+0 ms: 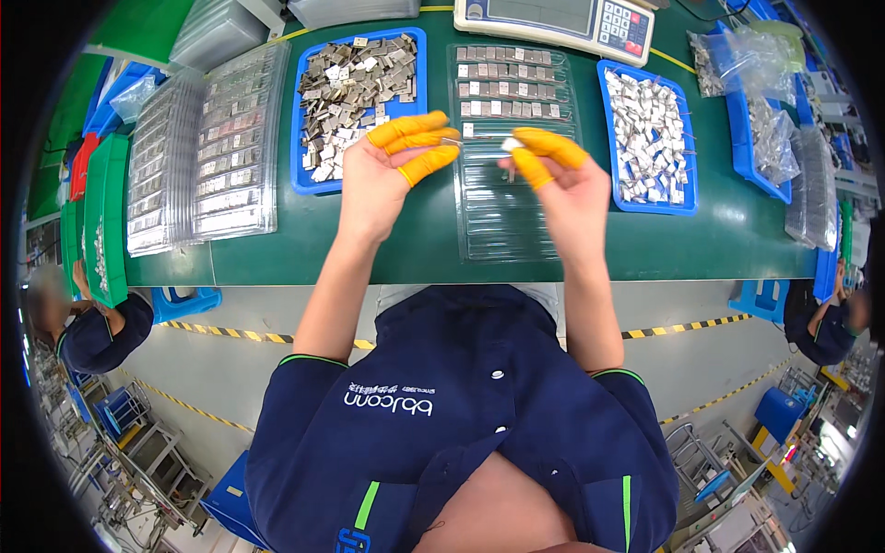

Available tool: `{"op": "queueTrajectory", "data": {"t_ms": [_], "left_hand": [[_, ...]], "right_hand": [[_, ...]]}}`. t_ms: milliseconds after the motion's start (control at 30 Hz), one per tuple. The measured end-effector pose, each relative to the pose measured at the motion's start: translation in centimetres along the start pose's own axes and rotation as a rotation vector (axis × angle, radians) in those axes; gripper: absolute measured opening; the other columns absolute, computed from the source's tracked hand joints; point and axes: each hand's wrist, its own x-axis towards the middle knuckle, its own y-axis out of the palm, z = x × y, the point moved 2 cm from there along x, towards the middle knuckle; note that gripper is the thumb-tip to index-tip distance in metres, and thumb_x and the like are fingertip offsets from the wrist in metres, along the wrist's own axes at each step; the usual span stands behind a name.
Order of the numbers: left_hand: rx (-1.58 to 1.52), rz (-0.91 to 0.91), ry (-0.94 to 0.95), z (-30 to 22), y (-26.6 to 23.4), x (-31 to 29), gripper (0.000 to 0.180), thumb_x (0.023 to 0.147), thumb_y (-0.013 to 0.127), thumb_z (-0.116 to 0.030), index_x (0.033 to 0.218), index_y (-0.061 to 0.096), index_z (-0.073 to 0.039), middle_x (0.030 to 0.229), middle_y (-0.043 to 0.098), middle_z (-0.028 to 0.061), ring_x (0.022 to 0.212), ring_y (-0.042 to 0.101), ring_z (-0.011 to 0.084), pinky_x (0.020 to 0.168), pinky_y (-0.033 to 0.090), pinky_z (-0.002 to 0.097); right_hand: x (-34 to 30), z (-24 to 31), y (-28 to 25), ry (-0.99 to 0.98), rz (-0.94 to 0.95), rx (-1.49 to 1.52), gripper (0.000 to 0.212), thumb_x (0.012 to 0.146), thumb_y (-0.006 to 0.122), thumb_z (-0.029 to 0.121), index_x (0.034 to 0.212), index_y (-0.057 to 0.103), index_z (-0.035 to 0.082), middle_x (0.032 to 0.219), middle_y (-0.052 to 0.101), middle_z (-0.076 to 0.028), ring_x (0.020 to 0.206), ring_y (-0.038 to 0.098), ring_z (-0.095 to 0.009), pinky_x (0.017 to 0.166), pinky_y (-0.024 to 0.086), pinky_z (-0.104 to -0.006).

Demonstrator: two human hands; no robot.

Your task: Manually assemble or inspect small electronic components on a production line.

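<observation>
Yellow finger cots cover the thumb and some fingers of both hands. My left hand [376,180] pinches a small, thin metallic piece [451,141] at its fingertips, left of the clear tray's edge. Between thumb and fingers, my right hand [573,184] grips a small white block [510,145], held over the tray. The clear plastic slotted tray [502,230] lies under and between my hands. Its far rows carry small silver-and-white parts [505,90]; the nearer slots hold none, apart from a part at the left of the row by my fingertips.
To the left, a blue tray [297,138] holds a heap of grey metal parts; to the right, another [687,207] holds white parts. Filled clear trays [238,147] are stacked farther left. A scale [553,23] stands at the back. Co-workers [101,327] sit at both sides.
</observation>
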Motion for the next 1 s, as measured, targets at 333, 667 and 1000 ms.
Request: {"op": "queueTrajectory", "data": {"t_ms": [333, 667, 1000], "left_hand": [[-0.257, -0.159, -0.097, 2.4, 1.2, -1.7, 0.025, 0.076, 0.064, 0.003, 0.101, 0.06, 0.008, 0.094, 0.064, 0.0153, 0.083, 0.064, 0.0202, 0.076, 0.053, 0.0284], [-0.316, -0.186, -0.113, 3.0, 1.5, -2.7, 0.023, 0.078, 0.063, 0.002, 0.1, 0.06, 0.007, 0.096, 0.063, 0.0147, 0.084, 0.063, 0.0199, 0.076, 0.053, 0.0281], [-0.171, -0.16, -0.072, 3.5, 1.5, -3.0, 0.024, 0.078, 0.063, 0.002, 0.101, 0.06, 0.008, 0.095, 0.063, 0.0147, 0.085, 0.063, 0.018, 0.078, 0.051, 0.0266]], "right_hand": [[-1.6, -0.4, 1.6, 0.044, -0.008, 0.048, 0.024, 0.078, 0.062, -0.006, 0.101, 0.057, -0.01, 0.095, 0.063, -0.015, 0.081, 0.064, -0.021, 0.076, 0.052, -0.0282], [-2.0, -1.6, 2.2, 0.011, -0.03, 0.075, 0.021, 0.076, 0.064, -0.006, 0.096, 0.061, -0.007, 0.09, 0.064, -0.012, 0.08, 0.064, -0.017, 0.074, 0.052, -0.0247], [-1.7, -1.4, 1.7, 0.022, 0.038, -0.043, 0.021, 0.076, 0.065, -0.005, 0.096, 0.061, -0.006, 0.089, 0.065, -0.01, 0.078, 0.064, -0.017, 0.074, 0.051, -0.0246]]}}
